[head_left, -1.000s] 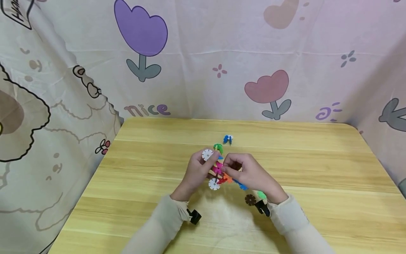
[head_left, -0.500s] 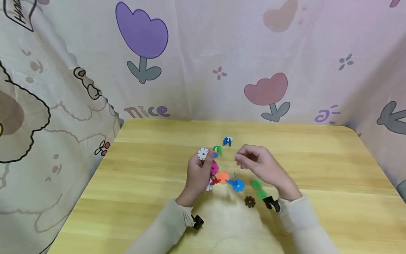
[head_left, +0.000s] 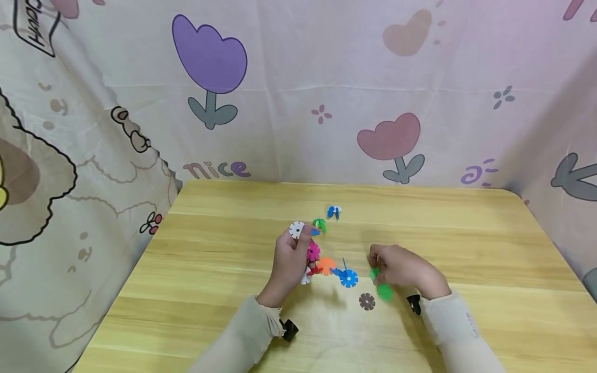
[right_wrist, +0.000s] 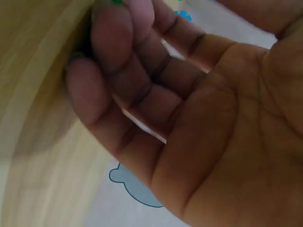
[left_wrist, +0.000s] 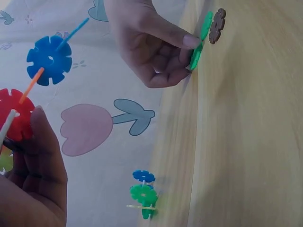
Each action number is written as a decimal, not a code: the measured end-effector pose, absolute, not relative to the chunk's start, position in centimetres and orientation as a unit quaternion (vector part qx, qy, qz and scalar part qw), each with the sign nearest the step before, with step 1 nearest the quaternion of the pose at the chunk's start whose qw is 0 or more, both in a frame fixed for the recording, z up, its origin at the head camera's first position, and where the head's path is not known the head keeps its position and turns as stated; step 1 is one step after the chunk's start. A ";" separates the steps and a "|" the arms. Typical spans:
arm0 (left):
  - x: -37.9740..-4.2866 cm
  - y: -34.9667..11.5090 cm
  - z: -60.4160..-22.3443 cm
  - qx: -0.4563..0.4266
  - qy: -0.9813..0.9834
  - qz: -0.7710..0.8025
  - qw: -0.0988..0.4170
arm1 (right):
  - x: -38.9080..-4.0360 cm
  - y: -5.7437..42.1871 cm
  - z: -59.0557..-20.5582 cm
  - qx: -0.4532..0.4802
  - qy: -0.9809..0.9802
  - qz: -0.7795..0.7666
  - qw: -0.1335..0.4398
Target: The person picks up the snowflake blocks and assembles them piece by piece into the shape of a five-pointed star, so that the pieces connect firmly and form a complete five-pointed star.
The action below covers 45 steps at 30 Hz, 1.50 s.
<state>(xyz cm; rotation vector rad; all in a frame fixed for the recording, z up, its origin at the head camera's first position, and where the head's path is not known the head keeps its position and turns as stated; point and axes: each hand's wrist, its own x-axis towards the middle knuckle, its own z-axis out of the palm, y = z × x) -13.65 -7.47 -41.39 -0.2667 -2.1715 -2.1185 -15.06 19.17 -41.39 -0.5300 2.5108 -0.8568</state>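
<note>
My left hand (head_left: 290, 261) grips a build of slotted, interlocking plastic discs. Its parts include a white disc (head_left: 296, 229), a pink disc (head_left: 314, 252), an orange disc (head_left: 327, 266) and a blue disc (head_left: 349, 278) jutting to the right. In the left wrist view a red disc (left_wrist: 18, 111) shows by the left thumb. To the right, my right hand (head_left: 403, 268) is down at the table, thumb and fingers pinching the edge of a green disc (left_wrist: 196, 57). Another green disc (head_left: 384, 292) lies right beside it. The right fingers hide part of the pinched disc.
A brown disc (head_left: 367, 301) lies on the wooden table (head_left: 224, 311) left of the green ones. Farther back stand a small green cluster (head_left: 320, 225) and a blue-and-white cluster (head_left: 334, 212). A printed cloth (head_left: 280, 103) hangs behind the table.
My right hand has left the disc build, moved right and down, and taken hold of a green disc. My left hand keeps the build, shifted slightly left.
</note>
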 end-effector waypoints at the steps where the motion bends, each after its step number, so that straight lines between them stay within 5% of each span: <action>1: -13.6 -7.5 -41.4 -0.088 -0.710 -0.698 0.048 | -15.0 19.1 -41.4 -0.183 0.912 -0.299 0.214; 17: -13.8 -7.2 -41.1 -0.111 -0.695 -0.709 0.039 | -15.8 19.6 -41.0 -0.222 0.885 -0.360 0.195; 27: -13.6 -7.2 -41.6 -0.154 -0.685 -0.712 0.027 | -14.2 15.8 -37.3 -0.280 0.811 -0.513 0.010; 45: -13.1 -7.0 -41.3 -0.201 -0.665 -0.719 0.008 | -12.6 12.5 -35.9 -0.227 0.805 -0.547 -0.028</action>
